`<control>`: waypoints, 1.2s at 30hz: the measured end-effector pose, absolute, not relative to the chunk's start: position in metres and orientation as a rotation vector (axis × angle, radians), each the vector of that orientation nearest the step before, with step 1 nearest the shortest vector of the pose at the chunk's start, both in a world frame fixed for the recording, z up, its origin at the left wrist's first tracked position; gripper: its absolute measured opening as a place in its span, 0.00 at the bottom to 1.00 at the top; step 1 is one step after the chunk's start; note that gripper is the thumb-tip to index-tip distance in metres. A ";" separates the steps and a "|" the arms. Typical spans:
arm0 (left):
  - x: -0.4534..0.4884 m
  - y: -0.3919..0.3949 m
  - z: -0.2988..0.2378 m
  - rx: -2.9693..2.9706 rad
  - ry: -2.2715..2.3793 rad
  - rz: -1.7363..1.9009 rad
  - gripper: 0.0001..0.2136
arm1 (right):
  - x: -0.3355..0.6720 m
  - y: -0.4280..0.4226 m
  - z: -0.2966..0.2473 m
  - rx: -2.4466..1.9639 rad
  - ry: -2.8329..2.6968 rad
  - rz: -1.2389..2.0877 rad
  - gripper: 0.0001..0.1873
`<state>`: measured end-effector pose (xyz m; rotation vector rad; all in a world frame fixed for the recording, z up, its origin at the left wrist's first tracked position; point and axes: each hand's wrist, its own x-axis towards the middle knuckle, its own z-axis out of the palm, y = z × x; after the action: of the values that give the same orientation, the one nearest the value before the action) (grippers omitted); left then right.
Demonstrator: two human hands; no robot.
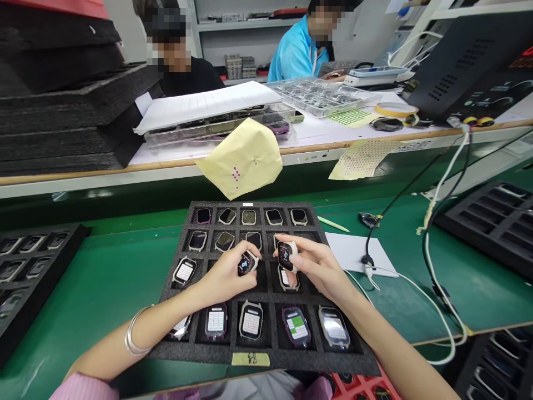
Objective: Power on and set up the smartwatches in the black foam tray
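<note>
My left hand [233, 269] is closed around a smartwatch [247, 263] whose dark screen is lit with a small coloured graphic. In my right hand [314, 261] a second smartwatch [286, 255], pale-framed with a lit dark screen, is pinched between thumb and fingers. Both hands are above a black foam tray [216, 351] with square compartments. Several strapless watches lie in it: those in the back rows have dark screens, while nearer ones, such as a pale-framed watch [251, 321], show white lists. One purple-framed watch [297, 326] has a partly green screen. My hands hide some compartments.
Foam trays of watches stand at the left [62, 266] and right [491, 216]. White and black cables [431, 244] hang across the right side over a white paper [362, 254]. Behind, a raised shelf [308, 151] carries plastic trays and a black instrument [470, 66]. Two people sit beyond.
</note>
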<state>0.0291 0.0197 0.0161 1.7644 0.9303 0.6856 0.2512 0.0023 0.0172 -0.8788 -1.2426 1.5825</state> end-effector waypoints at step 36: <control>0.027 0.020 0.019 1.159 0.793 0.719 0.25 | 0.244 0.007 0.021 -0.851 -1.043 1.815 0.17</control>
<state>0.0272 0.0195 0.0191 1.1589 0.7929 0.7191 0.2437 0.0075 0.0212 -0.8508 -1.0430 1.8153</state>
